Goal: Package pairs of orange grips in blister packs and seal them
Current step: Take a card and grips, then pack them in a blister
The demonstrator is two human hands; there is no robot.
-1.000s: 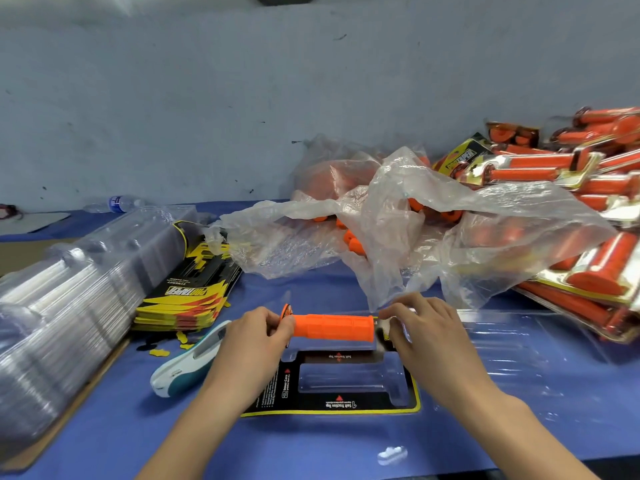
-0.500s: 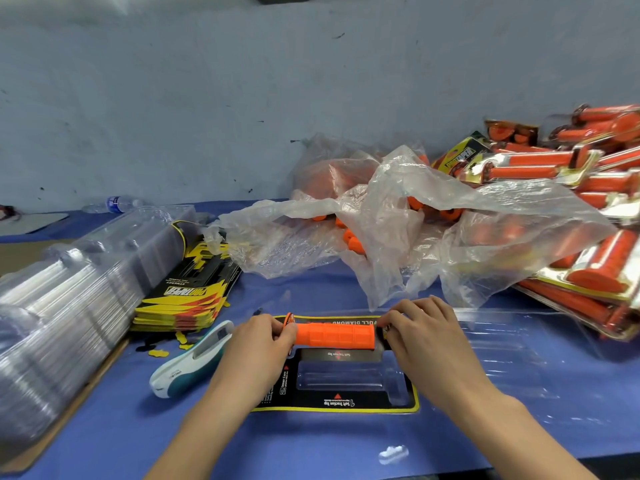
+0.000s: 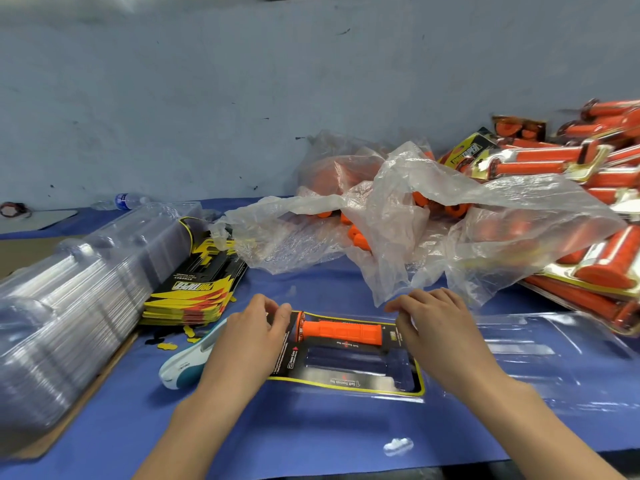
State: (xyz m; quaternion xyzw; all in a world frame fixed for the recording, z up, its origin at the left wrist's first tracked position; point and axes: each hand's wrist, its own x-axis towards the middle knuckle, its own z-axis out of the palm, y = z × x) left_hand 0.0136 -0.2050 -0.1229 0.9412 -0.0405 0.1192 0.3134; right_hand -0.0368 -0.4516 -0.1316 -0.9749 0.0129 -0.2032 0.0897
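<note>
1. A worker's two bare hands frame an open blister pack (image 3: 346, 384) on the blue table (image 3: 311, 441). One orange grip (image 3: 341, 332) lies lengthwise in the cavity farther from the person, its flanged end toward the left hand.
2. The left hand (image 3: 252, 329) sits just beside that flanged end with its fingers bent and its thumb near the pack's far corner. Whether it pinches the pack or only rests on it cannot be told.
3. The right hand (image 3: 438, 329) mirrors it at the grip's other end, fingers curled downward and a little apart from the orange rubber. Its hold is likewise unclear.
4. The pack's clear lid half (image 3: 540, 351) lies flat to the right.
5. Behind the hands, a crumpled plastic bag (image 3: 408, 216) spills loose orange grips, and sealed packs (image 3: 540, 164) pile up at far right.
6. To the left stand a tall stack of clear shells (image 3: 69, 306) and a stack of yellow-and-black cards (image 3: 197, 292). A white-and-teal hand tool (image 3: 180, 370) lies partly under the left wrist.
7. A water bottle (image 3: 128, 200) lies by the wall.
</note>
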